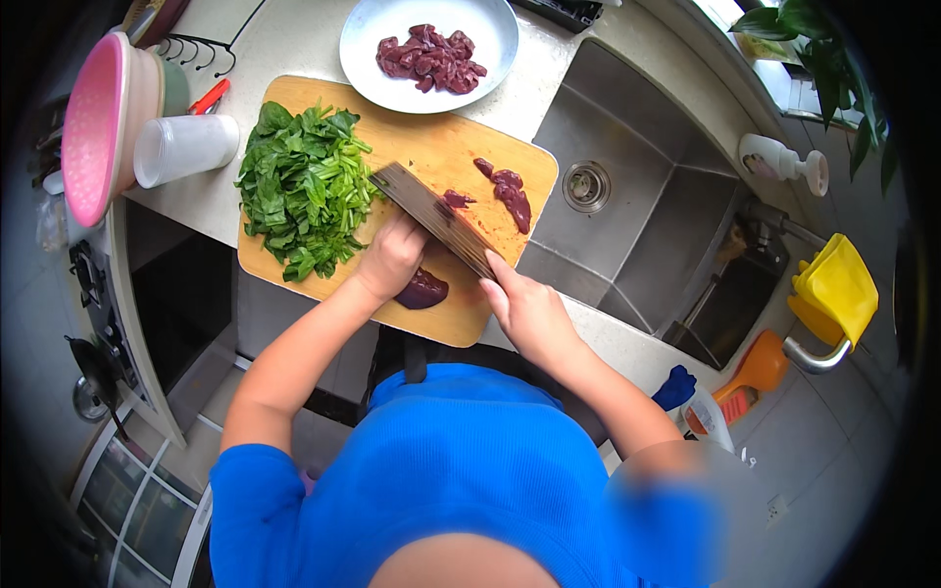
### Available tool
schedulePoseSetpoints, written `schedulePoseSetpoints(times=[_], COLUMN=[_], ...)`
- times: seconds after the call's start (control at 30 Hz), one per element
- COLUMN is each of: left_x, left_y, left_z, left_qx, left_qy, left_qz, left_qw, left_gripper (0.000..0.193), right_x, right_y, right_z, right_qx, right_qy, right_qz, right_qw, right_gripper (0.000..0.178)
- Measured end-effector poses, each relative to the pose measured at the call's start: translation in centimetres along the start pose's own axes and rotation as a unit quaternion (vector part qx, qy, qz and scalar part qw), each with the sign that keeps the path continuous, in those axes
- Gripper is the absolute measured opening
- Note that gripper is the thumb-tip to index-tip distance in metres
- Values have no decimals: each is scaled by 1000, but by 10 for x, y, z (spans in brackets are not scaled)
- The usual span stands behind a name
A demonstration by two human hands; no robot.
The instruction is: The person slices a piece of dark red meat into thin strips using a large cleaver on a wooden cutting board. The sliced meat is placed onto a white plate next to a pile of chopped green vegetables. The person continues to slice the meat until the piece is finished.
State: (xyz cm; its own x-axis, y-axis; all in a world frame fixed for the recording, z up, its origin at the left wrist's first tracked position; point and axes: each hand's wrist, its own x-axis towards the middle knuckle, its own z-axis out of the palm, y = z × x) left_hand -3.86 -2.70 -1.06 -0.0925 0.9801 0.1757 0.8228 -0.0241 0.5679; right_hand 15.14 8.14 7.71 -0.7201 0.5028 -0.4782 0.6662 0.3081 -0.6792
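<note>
My right hand (529,312) grips a cleaver (431,216), its dark, wide blade lying diagonally across the wooden cutting board (392,314). Against the near side of the blade, my left hand (394,257) is closed, its curled fingers holding a dark red piece of liver (423,290); the fingertips are partly hidden. Beyond the blade lie a small cut slice (457,199) and several liver pieces (512,196) toward the board's right. A heap of chopped leafy greens (299,186) covers the left part of the board.
A white plate (358,64) with sliced liver stands behind the board. To the right is a steel sink (627,225), with a yellow cloth (838,289) over its faucet. A translucent plastic container (186,149), red-handled tool (210,96) and pink basin (93,132) stand at the left.
</note>
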Motion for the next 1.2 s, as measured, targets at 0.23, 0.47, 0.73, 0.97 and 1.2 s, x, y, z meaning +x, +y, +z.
schedulePoseSetpoints(times=[0.23,0.47,0.73,0.97,1.2], left_x=[-3,13,8,13,-1], left_y=[10,15,23,22,14], left_z=[3,-6,-7,-3,13], left_qx=[-38,-17,27,-16,-36], left_qy=[-4,-1,38,41,5], left_qz=[1,8,41,16,44], left_qw=[999,1000,998,999,998], left_gripper=[32,28,27,30,29], right_x=[25,-7,-28,-44,20], right_y=[-19,19,17,16,-2], right_z=[2,5,-25,-30,-9], right_qx=[-7,8,58,7,24], right_qy=[3,63,30,-55,-49], right_qz=[-11,-46,-54,30,-18], right_qw=[1000,997,996,998,998], right_gripper=[42,41,40,40,39])
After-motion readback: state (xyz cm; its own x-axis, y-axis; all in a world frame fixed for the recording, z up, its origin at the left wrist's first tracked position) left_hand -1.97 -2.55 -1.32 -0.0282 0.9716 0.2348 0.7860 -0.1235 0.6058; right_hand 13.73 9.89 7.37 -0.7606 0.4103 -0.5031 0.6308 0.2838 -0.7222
